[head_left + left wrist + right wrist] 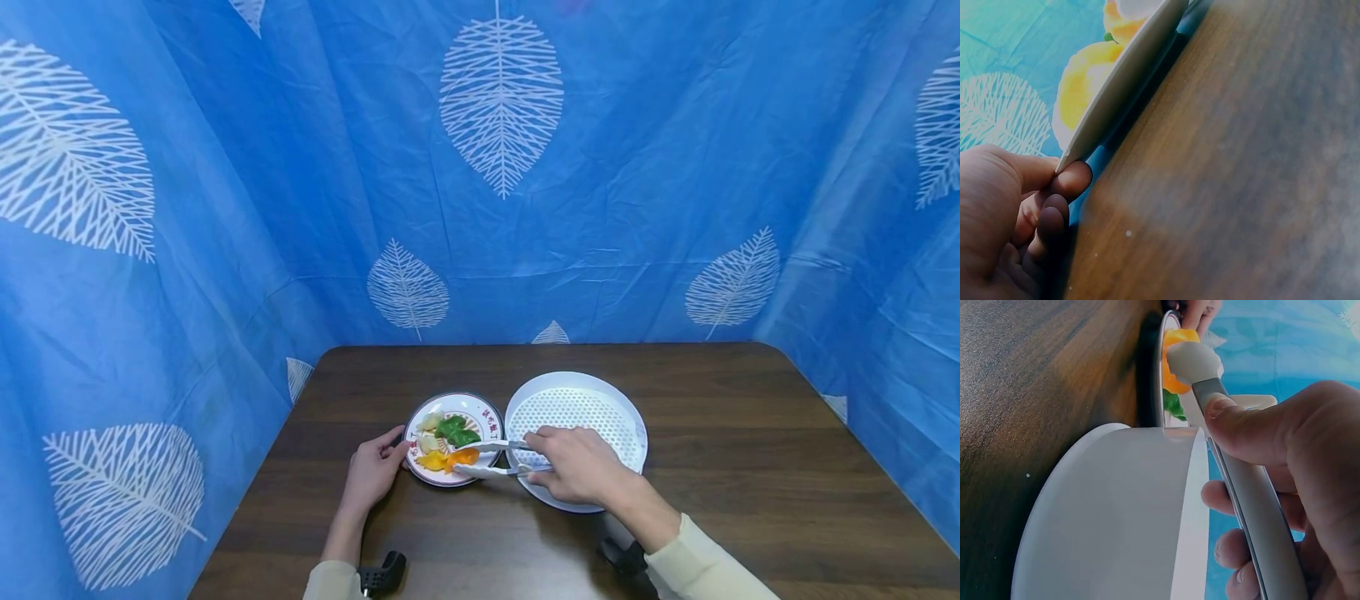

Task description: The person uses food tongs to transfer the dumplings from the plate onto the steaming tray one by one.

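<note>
You have a dark brown wooden table (750, 433) in front of you, its grain running left to right and its far corners rounded. On the table, a little right of its middle, lies a round white tray (638, 417) with a perforated floor and a raised rim. A blue cloth backdrop (637, 167) stands behind the table and wraps round both its sides, creased and printed with white leaves. One large leaf (501, 100) hangs high above the table's far edge, and two smaller ones sit lower, nearer that edge.
</note>
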Motion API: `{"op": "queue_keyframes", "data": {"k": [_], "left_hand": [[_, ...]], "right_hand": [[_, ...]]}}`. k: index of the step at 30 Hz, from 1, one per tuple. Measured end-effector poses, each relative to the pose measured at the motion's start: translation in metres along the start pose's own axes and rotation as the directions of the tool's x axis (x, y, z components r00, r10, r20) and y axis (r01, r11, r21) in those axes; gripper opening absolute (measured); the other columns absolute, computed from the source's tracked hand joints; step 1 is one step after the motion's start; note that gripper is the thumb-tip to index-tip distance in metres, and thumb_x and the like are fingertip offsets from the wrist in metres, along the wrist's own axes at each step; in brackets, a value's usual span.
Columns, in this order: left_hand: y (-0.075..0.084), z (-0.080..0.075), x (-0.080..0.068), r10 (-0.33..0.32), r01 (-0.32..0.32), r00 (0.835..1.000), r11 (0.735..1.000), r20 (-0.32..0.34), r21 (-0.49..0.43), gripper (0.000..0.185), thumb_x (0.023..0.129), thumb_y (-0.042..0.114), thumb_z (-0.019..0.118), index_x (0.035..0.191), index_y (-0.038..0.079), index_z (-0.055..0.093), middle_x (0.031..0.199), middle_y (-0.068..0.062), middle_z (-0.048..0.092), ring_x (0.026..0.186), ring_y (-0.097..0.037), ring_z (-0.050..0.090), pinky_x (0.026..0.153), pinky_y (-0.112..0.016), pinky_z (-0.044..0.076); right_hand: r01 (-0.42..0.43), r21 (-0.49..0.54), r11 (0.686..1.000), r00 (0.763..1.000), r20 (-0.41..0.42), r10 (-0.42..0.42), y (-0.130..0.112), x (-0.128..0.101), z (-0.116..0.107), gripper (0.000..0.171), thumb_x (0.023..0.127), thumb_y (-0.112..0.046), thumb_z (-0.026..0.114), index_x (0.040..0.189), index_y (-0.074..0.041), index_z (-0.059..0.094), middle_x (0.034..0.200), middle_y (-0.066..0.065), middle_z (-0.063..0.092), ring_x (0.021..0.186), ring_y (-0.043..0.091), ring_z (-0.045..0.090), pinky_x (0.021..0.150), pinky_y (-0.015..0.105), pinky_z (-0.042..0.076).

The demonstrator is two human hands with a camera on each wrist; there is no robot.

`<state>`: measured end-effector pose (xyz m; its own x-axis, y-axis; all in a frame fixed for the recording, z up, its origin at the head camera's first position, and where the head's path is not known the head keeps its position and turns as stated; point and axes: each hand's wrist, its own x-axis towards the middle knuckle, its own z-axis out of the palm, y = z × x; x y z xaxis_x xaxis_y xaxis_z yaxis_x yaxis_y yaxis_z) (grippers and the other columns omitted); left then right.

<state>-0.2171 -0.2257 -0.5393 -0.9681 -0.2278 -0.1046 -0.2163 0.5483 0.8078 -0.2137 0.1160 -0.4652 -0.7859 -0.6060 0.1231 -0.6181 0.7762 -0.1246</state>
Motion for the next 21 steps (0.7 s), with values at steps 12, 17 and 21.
{"op": "queue_keyframes", "data": {"k": [12, 17, 21], "left_hand": [[0.003, 0.000, -0.002, -0.014, 0.014, 1.000, 1.000, 0.012, -0.011, 0.048, 0.102, 0.030, 0.065, 0.146, 0.011, 0.059, 0.063, 0.000, 0.049, 0.056, -0.018, 0.049, 0.052, -0.024, 0.037], [0.002, -0.001, -0.003, -0.009, 0.009, 1.000, 1.000, 0.020, -0.011, 0.049, 0.103, 0.031, 0.064, 0.147, 0.011, 0.058, 0.063, 0.000, 0.049, 0.056, -0.018, 0.048, 0.054, -0.025, 0.037], [0.002, -0.002, -0.002, -0.001, 0.001, 1.000, 1.000, 0.020, -0.009, 0.049, 0.102, 0.030, 0.064, 0.147, 0.010, 0.057, 0.063, 0.000, 0.050, 0.056, -0.018, 0.048, 0.055, -0.026, 0.037]], "right_hand": [[-0.039, 0.057, 0.998, 0.998, -0.054, 0.042, 0.008, -0.011, -0.017, 0.050, 0.085, -0.043, 0.081, 0.127, -0.016, 0.072, 0.107, -0.004, 0.074, 0.072, 0.009, 0.058, 0.066, 0.031, 0.051], [-0.035, 0.034, 0.999, 0.993, -0.114, 0.039, 0.018, -0.017, -0.022, 0.049, 0.085, -0.043, 0.081, 0.125, -0.016, 0.072, 0.108, -0.004, 0.074, 0.077, 0.012, 0.065, 0.066, 0.033, 0.052], [-0.066, 0.046, 0.997, 0.990, -0.123, 0.071, 0.025, -0.021, -0.026, 0.049, 0.086, -0.042, 0.080, 0.126, -0.016, 0.071, 0.110, -0.004, 0.074, 0.084, 0.015, 0.068, 0.070, 0.037, 0.054]]}}
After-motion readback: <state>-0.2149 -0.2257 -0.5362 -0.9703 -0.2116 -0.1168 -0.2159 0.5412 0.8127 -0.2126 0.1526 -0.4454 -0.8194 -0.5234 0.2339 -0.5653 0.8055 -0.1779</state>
